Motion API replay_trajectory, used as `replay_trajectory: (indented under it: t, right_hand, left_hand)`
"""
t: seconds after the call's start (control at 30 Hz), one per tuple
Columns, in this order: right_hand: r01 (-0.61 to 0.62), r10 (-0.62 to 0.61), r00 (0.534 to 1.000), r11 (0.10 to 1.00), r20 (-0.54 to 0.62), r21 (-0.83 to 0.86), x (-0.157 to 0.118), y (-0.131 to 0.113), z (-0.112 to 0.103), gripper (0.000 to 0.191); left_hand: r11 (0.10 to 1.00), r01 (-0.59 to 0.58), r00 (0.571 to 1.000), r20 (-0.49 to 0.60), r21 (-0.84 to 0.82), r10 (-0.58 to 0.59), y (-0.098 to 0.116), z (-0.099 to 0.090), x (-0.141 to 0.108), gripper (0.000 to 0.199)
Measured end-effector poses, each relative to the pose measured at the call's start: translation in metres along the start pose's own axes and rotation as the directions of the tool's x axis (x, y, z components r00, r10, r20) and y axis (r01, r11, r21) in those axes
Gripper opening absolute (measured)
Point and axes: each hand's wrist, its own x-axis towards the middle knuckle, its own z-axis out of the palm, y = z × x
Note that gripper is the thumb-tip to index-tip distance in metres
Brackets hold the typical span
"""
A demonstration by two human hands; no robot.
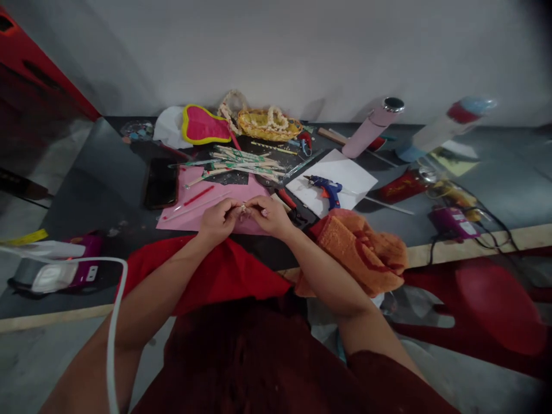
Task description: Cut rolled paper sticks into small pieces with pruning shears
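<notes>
My left hand (219, 220) and my right hand (272, 215) meet over the front part of a pink sheet (190, 214). Both are closed, thumbs and fingers pinching a small pale object (244, 209) between them, too small to make out. Just beyond them lies a pile of thin sticks in green and white wrappers (241, 161). A red pen-like stick (199, 195) rests on the sheet left of my hands. Right of my right hand is a tool with red and black handles (288, 199).
A blue glue gun (328, 188) lies on white paper (361, 177). Behind stand a pink flask (371, 129) and a yellow basket (267, 127). A phone (161, 183) is at left, an orange towel (362, 250) at right, and a white cable (112, 339) hangs near my left arm.
</notes>
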Motion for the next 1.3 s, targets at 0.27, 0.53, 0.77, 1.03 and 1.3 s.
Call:
replay_trajectory:
  t: [0.27,0.53,0.77,1.03,1.3]
  right_hand:
    - [-0.015,0.015,1.000,1.000,0.018,-0.012,-0.002,-0.008,0.001,0.013]
    - [-0.069,0.066,0.997,0.996,0.046,0.063,-0.003,-0.013,-0.001,0.021]
    - [-0.144,0.128,0.987,0.971,0.094,0.192,-0.004,-0.011,0.001,0.026]
    - [-0.122,0.103,0.990,0.967,0.093,0.225,-0.002,-0.012,-0.003,0.022]
    - [-0.131,0.124,0.991,0.976,0.047,0.174,-0.002,-0.011,0.000,0.018]
  left_hand:
    - [0.999,-0.018,1.000,0.023,-0.043,0.019,0.006,-0.003,-0.002,0.020]
    - [1.000,-0.017,0.999,0.042,-0.011,0.018,0.003,-0.002,-0.002,0.018]
    - [0.997,-0.055,0.995,0.087,0.053,0.050,0.005,-0.003,-0.002,0.018]
    - [0.998,-0.036,0.997,0.064,0.045,0.033,0.006,-0.004,-0.001,0.020]
    - [0.999,0.006,0.998,0.057,0.034,-0.008,0.005,-0.002,-0.003,0.021]
